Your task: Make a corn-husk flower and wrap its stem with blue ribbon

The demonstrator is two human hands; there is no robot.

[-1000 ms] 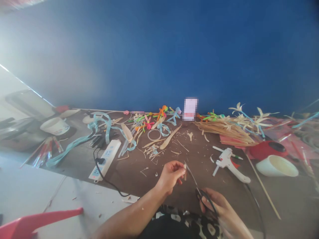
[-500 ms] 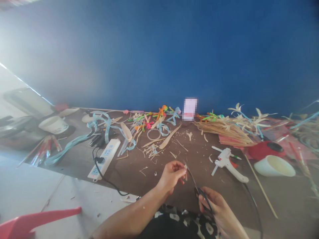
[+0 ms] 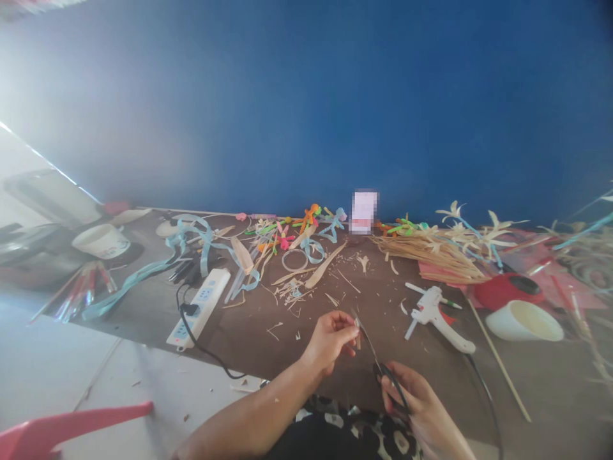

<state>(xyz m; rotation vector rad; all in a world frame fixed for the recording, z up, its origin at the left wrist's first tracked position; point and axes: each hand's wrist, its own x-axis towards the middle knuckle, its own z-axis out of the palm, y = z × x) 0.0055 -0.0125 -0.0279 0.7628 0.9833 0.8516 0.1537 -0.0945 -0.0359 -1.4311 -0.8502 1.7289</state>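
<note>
My left hand [image 3: 332,337] is closed in a pinch over the brown table, with a small pale strip of dried husk [image 3: 358,340] between thumb and fingers. A pair of scissors [image 3: 391,381] with dark handles is gripped in my right hand [image 3: 410,395], low and to the right. The blades point up and away, and their tips reach the strip beside my left fingertips. Whether the blades are apart is too fine to make out. Pale scraps [image 3: 297,335] lie on the table left of my left hand.
To the right lie a white glue gun [image 3: 440,319] with its cord, a thin stick [image 3: 498,358] and a tilted white cup [image 3: 524,321]. A power strip [image 3: 200,308] sits on the left. Dried stalks [image 3: 426,254], blue ribbon [image 3: 129,286] and pipe-cleaner pieces [image 3: 286,241] line the back.
Both hands keep nearly the same pose, with the scissors still at the strip. The whole view has shifted very slightly.
</note>
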